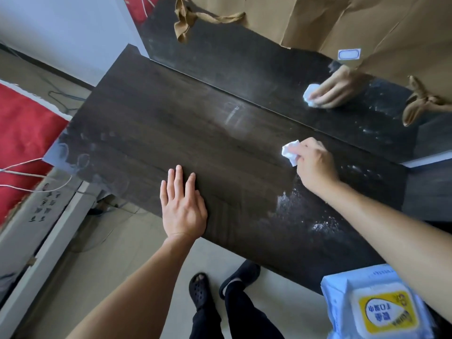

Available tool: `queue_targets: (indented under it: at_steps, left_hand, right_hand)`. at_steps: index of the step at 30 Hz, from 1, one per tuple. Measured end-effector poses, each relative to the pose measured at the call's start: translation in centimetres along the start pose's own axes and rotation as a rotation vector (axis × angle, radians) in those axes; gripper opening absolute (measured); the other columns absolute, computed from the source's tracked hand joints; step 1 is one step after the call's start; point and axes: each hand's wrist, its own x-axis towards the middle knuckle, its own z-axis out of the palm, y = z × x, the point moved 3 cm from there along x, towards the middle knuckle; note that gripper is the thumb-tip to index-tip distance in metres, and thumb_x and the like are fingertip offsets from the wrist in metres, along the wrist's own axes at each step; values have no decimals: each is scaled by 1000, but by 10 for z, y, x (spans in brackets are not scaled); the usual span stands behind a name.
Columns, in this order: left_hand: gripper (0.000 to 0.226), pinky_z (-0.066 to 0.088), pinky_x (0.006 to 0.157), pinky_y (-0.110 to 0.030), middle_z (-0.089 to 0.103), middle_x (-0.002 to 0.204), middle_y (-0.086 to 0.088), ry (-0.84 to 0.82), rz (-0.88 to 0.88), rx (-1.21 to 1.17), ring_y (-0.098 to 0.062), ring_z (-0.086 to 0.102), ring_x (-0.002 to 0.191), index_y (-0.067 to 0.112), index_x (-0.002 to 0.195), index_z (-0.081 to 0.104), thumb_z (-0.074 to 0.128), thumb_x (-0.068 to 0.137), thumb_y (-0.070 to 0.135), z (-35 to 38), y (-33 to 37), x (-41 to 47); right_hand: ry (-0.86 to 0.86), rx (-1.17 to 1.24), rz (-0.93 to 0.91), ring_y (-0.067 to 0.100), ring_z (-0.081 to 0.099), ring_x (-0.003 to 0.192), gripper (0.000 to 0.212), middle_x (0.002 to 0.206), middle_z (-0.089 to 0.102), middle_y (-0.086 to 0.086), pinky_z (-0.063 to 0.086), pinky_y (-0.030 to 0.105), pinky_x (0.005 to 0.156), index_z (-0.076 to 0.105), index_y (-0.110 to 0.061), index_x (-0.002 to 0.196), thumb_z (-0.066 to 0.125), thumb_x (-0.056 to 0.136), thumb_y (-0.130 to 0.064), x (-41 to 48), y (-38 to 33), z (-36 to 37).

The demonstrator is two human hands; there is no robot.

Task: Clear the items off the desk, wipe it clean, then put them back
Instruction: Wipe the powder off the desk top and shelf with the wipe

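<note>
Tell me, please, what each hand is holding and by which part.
The right hand grips a crumpled white wipe by one end; the rest sticks out toward the left hand, which holds nothing and rests flat on the desk.

The left hand point(183, 206) is lying flat, palm down, fingers straight and slightly spread, its bare forearm coming in from below. The right hand point(315, 162) is sitting farther forward (the arm nearly straight), knuckles up, fingers curling round a crumpled white wipe point(291, 151).
</note>
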Motion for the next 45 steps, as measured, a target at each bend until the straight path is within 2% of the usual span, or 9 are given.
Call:
queue_targets:
  at_steps: [8,12,16,21,24,30,34,39,45]
  left_hand:
    - [44,15,117,-48,33,150,-19,-41,15,-26,-35,25,141,7,131,51,36,92,22,-1,-1,-2]
    - [43,16,116,-49,33,150,-20,-40,34,-43,-36,24,141,8,131,50,37,92,22,0,-4,-2]
    - [43,13,117,-49,29,152,-20,-60,75,-56,-36,21,142,8,135,47,38,95,21,2,-9,-4]
    - [49,10,118,-47,20,156,-19,-129,189,-19,-34,13,145,8,144,35,32,99,28,-2,-19,-7]
    - [52,7,119,-46,13,157,-17,-178,231,34,-32,7,146,10,148,28,28,100,33,-6,-24,-10]
    - [55,4,119,-47,7,159,-16,-202,228,70,-31,2,147,12,150,20,23,100,35,-5,-26,-13]
    - [55,4,119,-46,7,159,-15,-193,224,83,-30,2,147,14,150,19,22,100,36,-3,-27,-13]
    - [55,3,119,-46,6,159,-13,-199,226,90,-30,1,147,15,150,17,20,100,37,-3,-25,-13]
    - [56,2,118,-47,3,159,-14,-261,211,113,-30,-2,147,14,151,15,20,100,37,-6,-20,-11]
  right_hand:
    - [-291,212,-120,23,58,74,42,78,61,1,46,28,66,74,-23,82,36,77,-9,-141,-43,2]
    - [-34,268,39,27,60,76,34,82,63,9,44,27,71,76,-15,87,44,77,-8,-87,-47,-11]
    - [-22,40,238,26,52,81,31,87,55,7,41,28,67,69,-20,77,39,70,-25,-58,-43,16]
    - [-102,86,11,33,54,84,34,90,59,11,50,40,72,72,-10,91,53,72,11,-173,-80,33]
    - [-276,154,-52,21,49,79,41,83,55,1,42,29,70,74,-16,95,50,77,12,-226,-84,30]
    - [-83,245,12,29,56,75,40,79,61,13,46,34,68,68,-19,68,29,70,-28,-140,-88,1]
    - [-26,143,186,19,56,82,26,93,64,4,46,30,73,68,-24,65,47,76,-36,-67,-80,25]
    - [-98,121,36,24,49,85,36,96,55,7,43,29,74,71,-18,100,44,80,-5,-135,-105,62]
    - [-225,286,-6,21,50,84,41,90,60,7,39,27,74,74,-13,97,45,79,7,-225,-96,32]
